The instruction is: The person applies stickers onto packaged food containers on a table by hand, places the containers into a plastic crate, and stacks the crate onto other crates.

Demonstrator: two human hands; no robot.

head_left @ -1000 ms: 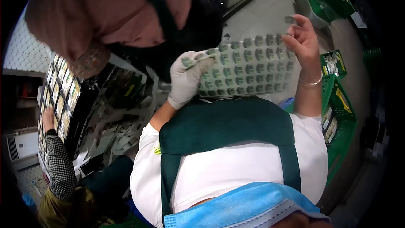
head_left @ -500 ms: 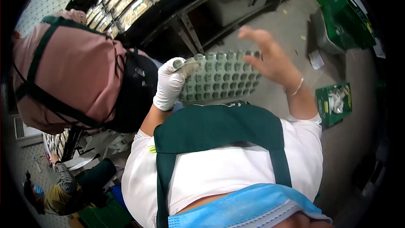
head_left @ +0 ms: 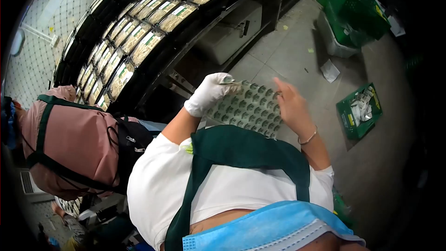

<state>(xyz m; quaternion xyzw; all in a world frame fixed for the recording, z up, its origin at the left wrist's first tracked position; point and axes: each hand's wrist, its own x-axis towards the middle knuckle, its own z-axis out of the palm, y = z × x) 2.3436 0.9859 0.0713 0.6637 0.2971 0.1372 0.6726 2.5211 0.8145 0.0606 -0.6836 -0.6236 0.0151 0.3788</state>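
Observation:
A sheet of round green-and-clear stickers (head_left: 253,107) is held in front of my green apron, its stickers set in several rows. My left hand (head_left: 210,94), in a white glove, is closed on the sheet's upper left corner, where a sticker shows by the fingertips. At the sheet's right edge is my bare right hand (head_left: 295,111), a bracelet at its wrist. Its fingers reach upward, fairly straight and slightly blurred; whether they touch the sheet is hard to make out.
Black shelving at upper left carries many clear packs of pale food (head_left: 176,16). A co-worker in a pink top (head_left: 76,144) stands close at my left. On the floor at right are stacked green crates (head_left: 355,9), a scrap of paper (head_left: 330,71) and a green crate with crumpled paper (head_left: 355,128).
My view has turned, bringing more of the shelves in. My right hand has come down from above to the sheet's right edge. The sheet now tilts down to the right, still in my left hand.

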